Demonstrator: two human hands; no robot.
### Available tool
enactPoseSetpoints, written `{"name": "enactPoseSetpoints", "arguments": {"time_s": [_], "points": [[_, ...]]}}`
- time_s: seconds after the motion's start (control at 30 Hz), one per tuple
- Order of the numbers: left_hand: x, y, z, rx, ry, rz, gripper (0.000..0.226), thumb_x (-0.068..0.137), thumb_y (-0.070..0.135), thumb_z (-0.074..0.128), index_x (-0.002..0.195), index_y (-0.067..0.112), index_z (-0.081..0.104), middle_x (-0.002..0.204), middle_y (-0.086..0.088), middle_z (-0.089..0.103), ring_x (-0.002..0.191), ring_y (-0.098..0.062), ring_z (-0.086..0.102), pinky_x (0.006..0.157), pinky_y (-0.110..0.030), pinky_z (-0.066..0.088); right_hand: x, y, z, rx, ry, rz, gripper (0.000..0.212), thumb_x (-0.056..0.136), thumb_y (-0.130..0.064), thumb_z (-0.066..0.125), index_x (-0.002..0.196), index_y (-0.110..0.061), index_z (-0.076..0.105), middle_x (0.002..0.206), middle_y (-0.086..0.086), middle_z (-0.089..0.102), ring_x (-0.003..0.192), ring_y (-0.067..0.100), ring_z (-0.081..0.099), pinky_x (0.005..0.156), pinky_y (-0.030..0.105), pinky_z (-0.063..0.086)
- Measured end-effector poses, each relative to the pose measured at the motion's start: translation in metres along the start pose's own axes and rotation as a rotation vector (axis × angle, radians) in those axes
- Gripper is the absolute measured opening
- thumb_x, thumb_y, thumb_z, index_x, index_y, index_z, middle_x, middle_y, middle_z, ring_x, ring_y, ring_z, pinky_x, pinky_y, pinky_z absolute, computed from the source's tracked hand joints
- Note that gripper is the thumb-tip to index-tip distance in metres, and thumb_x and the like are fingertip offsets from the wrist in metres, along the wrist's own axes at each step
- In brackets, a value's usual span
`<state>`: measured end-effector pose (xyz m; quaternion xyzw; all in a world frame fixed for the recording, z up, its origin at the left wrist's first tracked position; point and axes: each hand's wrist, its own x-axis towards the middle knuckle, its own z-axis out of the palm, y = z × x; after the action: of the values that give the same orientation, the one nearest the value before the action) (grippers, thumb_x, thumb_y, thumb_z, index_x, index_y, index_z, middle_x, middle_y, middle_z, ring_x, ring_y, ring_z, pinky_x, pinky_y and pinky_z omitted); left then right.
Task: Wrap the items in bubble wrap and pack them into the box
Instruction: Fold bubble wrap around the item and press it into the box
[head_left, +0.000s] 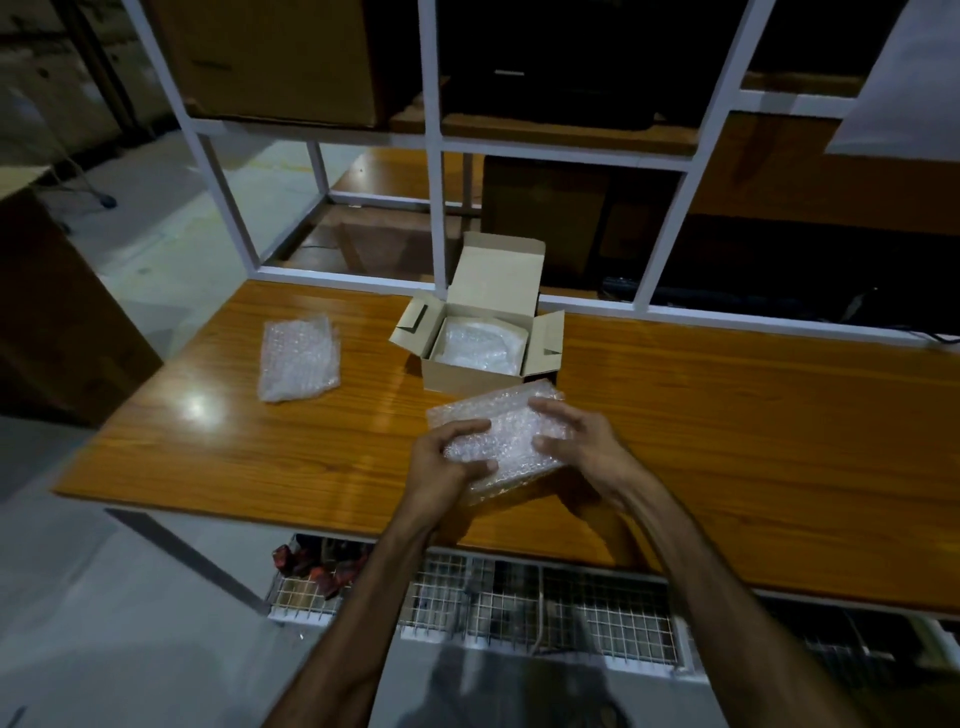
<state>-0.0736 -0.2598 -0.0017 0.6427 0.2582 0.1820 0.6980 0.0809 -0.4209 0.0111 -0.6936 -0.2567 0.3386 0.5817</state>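
Table (727, 441): carries all the packing items; shelf frame (436, 156) stands behind its far edge.
Box (483, 358): on table, mid-far, flaps open; bubble wrap inside (480, 348).
Wrapped bundle (506, 434): just before the box, between left hand (444, 462) and right hand (582, 441).
Loose wrapped bundle (297, 357): on table, left of box, well apart.
Wire basket (571, 608): below table's near edge.
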Motion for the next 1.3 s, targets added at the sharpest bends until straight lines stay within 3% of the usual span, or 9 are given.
{"name": "enactPoseSetpoints", "arguments": {"time_s": [0.13, 0.23, 0.43, 0.57, 0.7, 0.8, 0.9, 1.03, 1.3], "points": [[0.010, 0.006, -0.010, 0.040, -0.017, -0.001, 0.051, 0.074, -0.014, 0.083, 0.112, 0.019, 0.078, 0.134, 0.010, 0.066, 0.120, -0.015, 0.066, 0.082, -0.031, 0.064, 0.009, -0.005, -0.010, -0.188, -0.138, -0.010, 0.060, 0.084, -0.013, 0.081, 0.132, -0.045, 0.065, 0.157, -0.015, 0.046, 0.147, 0.012, 0.034, 0.115, 0.040, 0.042], [0.016, 0.012, -0.012, 0.065, -0.044, 0.002, 0.059, 0.070, -0.015, 0.085, 0.117, 0.019, 0.077, 0.136, 0.009, 0.063, 0.120, -0.019, 0.066, 0.083, -0.038, 0.065, 0.019, -0.015, -0.012, -0.192, -0.110, -0.028, 0.051, 0.085, -0.011, 0.080, 0.124, -0.042, 0.070, 0.155, -0.009, 0.049, 0.143, 0.016, 0.041, 0.101, 0.029, 0.048], [0.041, 0.017, -0.008, 0.208, 0.098, 0.127, 0.043, 0.080, -0.004, 0.083, 0.117, 0.016, 0.076, 0.133, -0.003, 0.065, 0.123, -0.026, 0.064, 0.085, -0.045, 0.065, 0.044, -0.033, -0.016, -0.361, -0.087, -0.115, 0.040, 0.088, -0.010, 0.077, 0.115, -0.038, 0.069, 0.130, -0.023, 0.055, 0.135, 0.011, 0.048, 0.113, 0.040, 0.046], [0.058, 0.012, -0.001, 0.401, 0.259, 0.326, 0.022, 0.088, 0.018, 0.083, 0.106, 0.028, 0.074, 0.112, 0.013, 0.064, 0.111, -0.015, 0.062, 0.088, -0.046, 0.060, 0.074, -0.041, -0.025, -0.446, -0.069, -0.213, 0.031, 0.092, -0.013, 0.075, 0.107, -0.039, 0.068, 0.122, -0.018, 0.061, 0.118, 0.005, 0.057, 0.097, 0.026, 0.051], [0.075, 0.009, 0.004, 0.648, 0.439, 0.437, 0.032, 0.086, 0.048, 0.076, 0.104, 0.021, 0.078, 0.123, 0.004, 0.048, 0.119, -0.012, 0.041, 0.090, -0.020, 0.040, 0.115, -0.047, -0.042, -0.652, -0.030, -0.338, 0.025, 0.087, -0.021, 0.081, 0.098, -0.040, 0.069, 0.114, -0.016, 0.048, 0.112, 0.008, 0.046, 0.089, 0.018, 0.038], [0.089, 0.010, 0.007, 0.628, 0.454, 0.482, 0.020, 0.089, 0.038, 0.077, 0.103, 0.022, 0.075, 0.123, 0.008, 0.057, 0.116, -0.006, 0.048, 0.086, -0.023, 0.046, 0.146, -0.056, -0.055, -0.802, -0.091, -0.427, 0.025, 0.081, -0.028, 0.086, 0.098, -0.040, 0.072, 0.123, -0.024, 0.045, 0.122, 0.004, 0.039, 0.106, 0.034, 0.034], [0.099, 0.010, 0.011, 0.568, 0.459, 0.456, 0.011, 0.097, 0.028, 0.075, 0.106, 0.023, 0.072, 0.107, 0.010, 0.069, 0.103, -0.007, 0.063, 0.083, -0.040, 0.056, 0.175, -0.067, -0.057, -0.846, -0.147, -0.477, 0.020, 0.084, -0.031, 0.083, 0.093, -0.042, 0.070, 0.111, -0.027, 0.058, 0.119, 0.005, 0.049, 0.106, 0.041, 0.029], [0.108, 0.015, 0.021, 0.688, 0.593, 0.448, 0.009, 0.099, 0.024, 0.069, 0.107, 0.021, 0.073, 0.106, 0.008, 0.069, 0.098, -0.008, 0.059, 0.084, -0.036, 0.052, 0.211, -0.070, -0.055, -0.935, -0.185, -0.570, 0.012, 0.093, -0.028, 0.074, 0.100, -0.038, 0.070, 0.112, -0.023, 0.062, 0.119, 0.008, 0.044, 0.091, 0.031, 0.016], [0.148, 0.013, 0.031, 0.930, 0.726, 0.330, 0.016, 0.095, 0.015, 0.074, 0.111, 0.012, 0.079, 0.106, -0.005, 0.066, 0.100, -0.008, 0.045, 0.080, -0.022, 0.031, 0.285, -0.079, -0.035, -1.169, -0.186, -0.701, 0.018, 0.091, -0.025, 0.077, 0.107, -0.034, 0.076, 0.108, -0.008, 0.045, 0.114, 0.017, 0.044, 0.094, 0.037, 0.024]]}}
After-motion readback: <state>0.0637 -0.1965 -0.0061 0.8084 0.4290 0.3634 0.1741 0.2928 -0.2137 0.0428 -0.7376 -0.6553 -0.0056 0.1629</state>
